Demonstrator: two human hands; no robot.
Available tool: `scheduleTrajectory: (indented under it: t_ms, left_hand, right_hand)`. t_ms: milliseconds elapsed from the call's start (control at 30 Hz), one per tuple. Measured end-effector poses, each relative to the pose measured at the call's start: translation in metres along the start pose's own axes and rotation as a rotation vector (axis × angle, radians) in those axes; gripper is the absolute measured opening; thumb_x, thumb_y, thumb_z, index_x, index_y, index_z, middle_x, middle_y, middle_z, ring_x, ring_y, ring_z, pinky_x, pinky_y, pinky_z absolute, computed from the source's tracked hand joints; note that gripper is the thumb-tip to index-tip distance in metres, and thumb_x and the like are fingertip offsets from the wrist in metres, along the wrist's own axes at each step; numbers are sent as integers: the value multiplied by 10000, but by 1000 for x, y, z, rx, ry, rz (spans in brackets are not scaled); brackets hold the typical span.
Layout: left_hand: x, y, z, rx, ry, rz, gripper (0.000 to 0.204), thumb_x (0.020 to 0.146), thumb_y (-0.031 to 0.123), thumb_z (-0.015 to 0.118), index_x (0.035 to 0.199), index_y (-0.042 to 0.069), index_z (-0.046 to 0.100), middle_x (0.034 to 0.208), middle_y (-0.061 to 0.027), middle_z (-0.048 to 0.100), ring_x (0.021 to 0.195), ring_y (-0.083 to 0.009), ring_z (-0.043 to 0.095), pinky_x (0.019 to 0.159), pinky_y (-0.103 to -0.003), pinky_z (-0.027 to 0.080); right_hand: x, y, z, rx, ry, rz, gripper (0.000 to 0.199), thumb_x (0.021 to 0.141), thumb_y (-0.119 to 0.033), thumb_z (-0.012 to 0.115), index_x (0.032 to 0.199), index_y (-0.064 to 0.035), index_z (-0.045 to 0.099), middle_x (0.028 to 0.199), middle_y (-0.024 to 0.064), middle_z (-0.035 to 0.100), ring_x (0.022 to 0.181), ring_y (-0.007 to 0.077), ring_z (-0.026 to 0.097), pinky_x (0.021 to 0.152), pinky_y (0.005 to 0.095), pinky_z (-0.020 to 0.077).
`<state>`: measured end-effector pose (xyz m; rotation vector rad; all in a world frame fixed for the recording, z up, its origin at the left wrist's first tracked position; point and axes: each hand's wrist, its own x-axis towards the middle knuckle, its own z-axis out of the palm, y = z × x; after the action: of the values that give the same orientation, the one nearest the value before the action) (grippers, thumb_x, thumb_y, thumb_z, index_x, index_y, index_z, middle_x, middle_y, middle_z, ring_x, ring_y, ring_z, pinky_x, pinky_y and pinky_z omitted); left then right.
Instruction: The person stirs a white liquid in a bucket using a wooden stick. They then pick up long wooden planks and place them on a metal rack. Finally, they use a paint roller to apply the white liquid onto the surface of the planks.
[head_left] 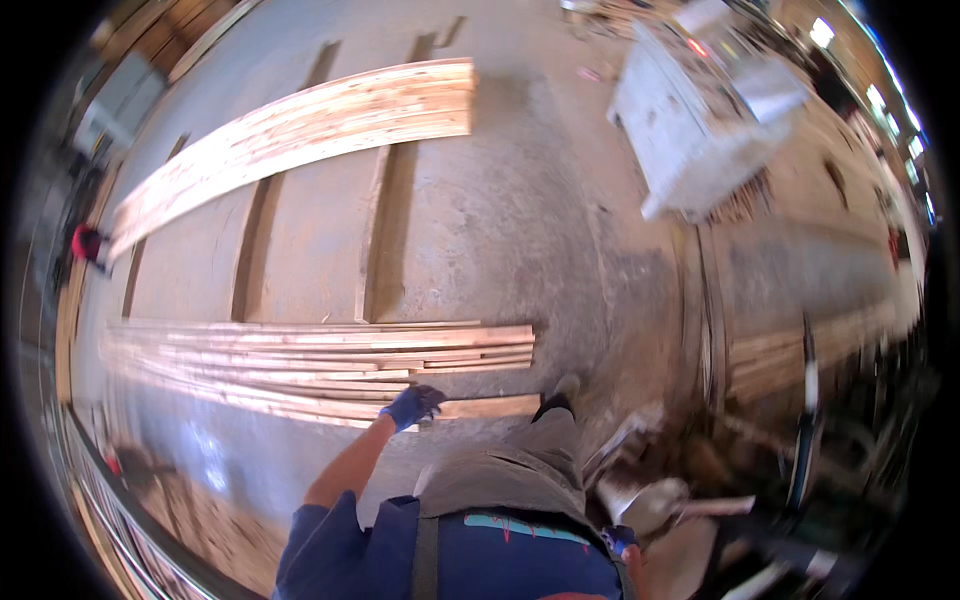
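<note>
My left hand, in a blue glove with dark fingers, reaches down over the near side of a spread of long wooden boards on the floor. It is at the nearest board, which sticks out to the right of it. The fingers are blurred and look bent, but whether they grip the wood is unclear. My right hand, also in a blue glove, hangs low beside my right hip. My clothing hides most of it, its fingers included.
Beyond the loose boards, a wide, flat stack of boards rests across wooden bearers. A person in red is near its far left end. A pale machine cabinet stands at upper right. Metal equipment is at lower right.
</note>
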<state>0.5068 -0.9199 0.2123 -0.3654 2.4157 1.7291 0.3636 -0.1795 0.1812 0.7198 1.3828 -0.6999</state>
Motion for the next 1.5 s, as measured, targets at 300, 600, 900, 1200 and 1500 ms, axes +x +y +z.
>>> scheduleTrajectory:
  t_ms: [300,600,900,1200,1500]
  left_hand:
    - [-9,36,-10,-633,355,-1230,425,969,456,505,1113,93,671,966,-101,748,758,-203,712,677,-371,488]
    - [223,-41,-206,-603,570,-998,438,952,454,554,1143,77,668,915,-53,746,745,-194,710,630,-326,529]
    - [426,32,-479,-1045,852,-431,414,992,376,580,1140,-8,626,1003,-114,684,893,-204,687,767,-324,568]
    - [480,-14,-533,-1259,1264,-870,395,974,335,600,1124,-29,629,952,-169,704,778,-245,699,691,-363,580]
    - [591,-115,-615,-1454,1302,-477,402,972,330,600,1163,-23,617,1018,-187,694,888,-306,698,775,-418,585]
  right_hand:
    - [-64,-577,-88,-30,157,-591,265,956,-387,511,1062,-156,586,870,143,657,712,323,638,591,487,472]
    - [-31,-972,129,-816,-52,-957,255,935,-307,594,1111,-129,645,919,81,702,709,230,688,542,351,499]
    - [-56,-1149,239,-864,133,-110,293,976,-312,495,1140,-88,587,975,132,724,773,272,703,627,413,538]
    - [-5,-1517,428,-659,-62,-455,179,901,-250,630,1006,-105,625,836,129,705,638,261,663,518,371,494]
    - [6,-1675,596,-759,-360,-401,144,926,-265,640,935,-121,639,760,43,672,612,196,637,574,342,525]
